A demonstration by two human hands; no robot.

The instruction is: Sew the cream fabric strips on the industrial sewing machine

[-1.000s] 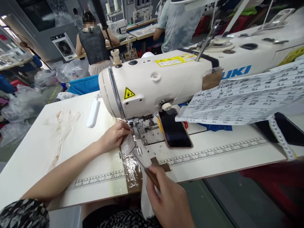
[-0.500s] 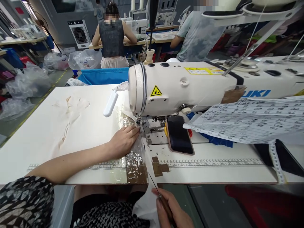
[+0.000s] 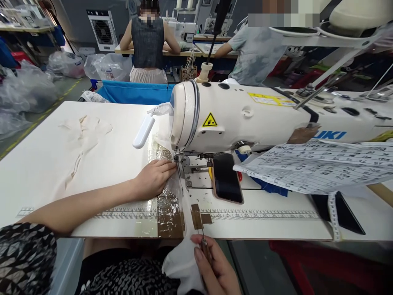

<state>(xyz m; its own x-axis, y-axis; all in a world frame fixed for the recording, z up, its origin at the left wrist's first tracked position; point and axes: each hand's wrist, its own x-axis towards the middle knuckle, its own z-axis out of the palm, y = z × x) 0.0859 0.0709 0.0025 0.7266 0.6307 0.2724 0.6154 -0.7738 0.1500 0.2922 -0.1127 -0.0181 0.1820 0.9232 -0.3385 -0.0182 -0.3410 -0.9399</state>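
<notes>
My left hand lies flat on the white table, fingers stretched out and pressing thin white fabric beside the presser foot of a white sewing machine. My right hand is at the near table edge, fingers closed around a thin brown-handled pointed tool and touching the fabric that hangs off the edge. Clear tape and brown tape patches cover the table by the needle.
A black phone lies right of the needle. Printed paper sheets hang over the machine bed. A white handle dangles at the machine's left. A measuring scale runs along the table front. Two people work at benches behind; plastic bags lie on the floor at left.
My right hand has drawn back from the needle area to the near table edge with the tool. My left hand has flattened onto the fabric. The camera has shifted rightward.
</notes>
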